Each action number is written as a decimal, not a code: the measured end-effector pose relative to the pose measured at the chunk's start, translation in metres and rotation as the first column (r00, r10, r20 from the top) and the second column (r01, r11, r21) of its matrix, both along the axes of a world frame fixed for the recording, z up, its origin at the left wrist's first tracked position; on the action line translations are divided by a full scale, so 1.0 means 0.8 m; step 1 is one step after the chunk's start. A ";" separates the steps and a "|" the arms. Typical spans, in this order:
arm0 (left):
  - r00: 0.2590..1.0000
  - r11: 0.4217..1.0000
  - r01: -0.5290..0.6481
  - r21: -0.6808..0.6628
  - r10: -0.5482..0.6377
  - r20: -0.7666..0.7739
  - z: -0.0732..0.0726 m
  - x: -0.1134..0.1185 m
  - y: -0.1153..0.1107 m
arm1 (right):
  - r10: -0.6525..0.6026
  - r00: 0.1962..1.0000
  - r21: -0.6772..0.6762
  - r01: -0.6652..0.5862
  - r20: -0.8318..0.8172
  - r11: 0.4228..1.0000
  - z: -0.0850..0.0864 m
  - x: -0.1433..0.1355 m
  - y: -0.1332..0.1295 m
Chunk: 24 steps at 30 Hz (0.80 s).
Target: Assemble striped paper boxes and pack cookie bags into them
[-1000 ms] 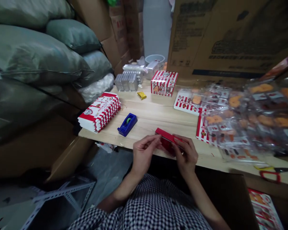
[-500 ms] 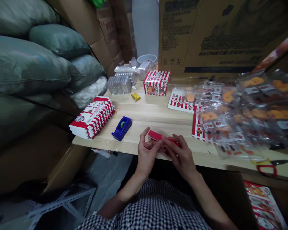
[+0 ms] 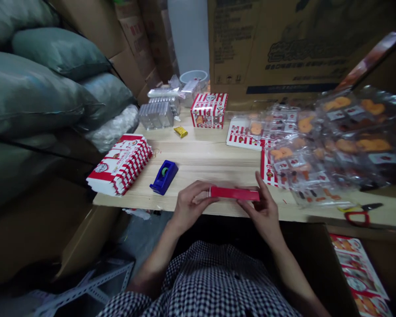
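A narrow red box (image 3: 234, 193) is held level over the table's front edge. The fingers and thumb of my left hand (image 3: 189, 204) pinch its left end. At the right end, my right hand (image 3: 264, 209) grips it between thumb and fingers, one finger pointing up behind it. Left of my hands lies a blue tape dispenser (image 3: 164, 177) with a green roll. Farther left is a stack of red and white striped cartons (image 3: 119, 163). An upright striped box (image 3: 208, 111) stands at the back, with a small yellow packet (image 3: 181, 131) near it.
Clear plastic packs with orange pieces (image 3: 346, 145) are piled on the right, partly over flat striped cartons (image 3: 242, 132). Red-handled scissors (image 3: 358, 215) lie at the front right. Clear plastic cases (image 3: 156, 115) and a white tub (image 3: 193, 77) stand behind. Large sacks (image 3: 29, 94) rise at left.
The red box has turned level and shows its long red side. My hands have moved apart to its two ends. The whole view has shifted slightly.
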<state>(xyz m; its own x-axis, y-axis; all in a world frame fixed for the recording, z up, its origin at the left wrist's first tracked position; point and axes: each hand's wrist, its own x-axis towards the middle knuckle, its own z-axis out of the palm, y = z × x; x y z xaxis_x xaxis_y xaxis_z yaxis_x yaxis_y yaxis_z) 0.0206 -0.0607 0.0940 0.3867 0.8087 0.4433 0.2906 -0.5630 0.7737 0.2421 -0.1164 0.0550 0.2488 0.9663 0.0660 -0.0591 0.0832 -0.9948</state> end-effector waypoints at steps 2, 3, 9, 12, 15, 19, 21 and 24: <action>1.000 0.979 -0.008 0.202 0.012 -0.019 0.004 0.012 -0.016 | -0.087 0.974 -0.075 0.072 -0.211 0.995 -0.003 0.011 -0.017; 0.999 0.952 0.001 0.306 0.009 -0.032 0.003 0.018 -0.023 | -0.097 0.941 -0.125 0.059 -0.325 0.990 -0.002 0.017 -0.027; 0.964 0.759 0.255 0.600 -0.246 -0.099 -0.031 0.068 -0.055 | -0.155 0.748 -0.247 -0.013 -0.645 0.969 0.016 0.031 -0.089; 0.906 0.743 0.422 0.520 -0.356 -0.228 -0.040 0.098 -0.067 | -0.333 0.748 -0.299 0.186 -0.575 0.936 0.017 0.043 -0.108; 0.858 0.762 0.505 0.406 -0.390 -0.334 -0.042 0.119 -0.070 | -0.426 0.705 -0.289 0.314 -0.567 0.904 0.016 0.095 -0.142; 0.901 0.841 0.428 0.332 -0.370 -0.225 -0.047 0.124 -0.057 | -0.721 0.591 -0.239 0.689 -0.361 0.684 0.018 0.207 -0.241; 0.917 0.884 0.381 0.269 -0.324 -0.234 -0.050 0.120 -0.049 | -0.839 0.482 -0.148 0.837 -0.254 0.526 0.011 0.260 -0.296; 0.927 0.922 0.325 0.211 -0.266 -0.266 -0.053 0.116 -0.044 | -0.928 0.316 -0.217 0.909 -0.195 0.356 -0.018 0.316 -0.354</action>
<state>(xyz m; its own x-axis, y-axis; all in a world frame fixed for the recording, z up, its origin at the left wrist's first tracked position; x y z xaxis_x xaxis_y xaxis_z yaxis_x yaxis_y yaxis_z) 0.1135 -0.0959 0.0513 0.7050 0.5177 0.4847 0.2326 -0.8144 0.5316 0.4949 -0.3999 0.0403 0.9750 0.1055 -0.1955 -0.2129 0.1927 -0.9579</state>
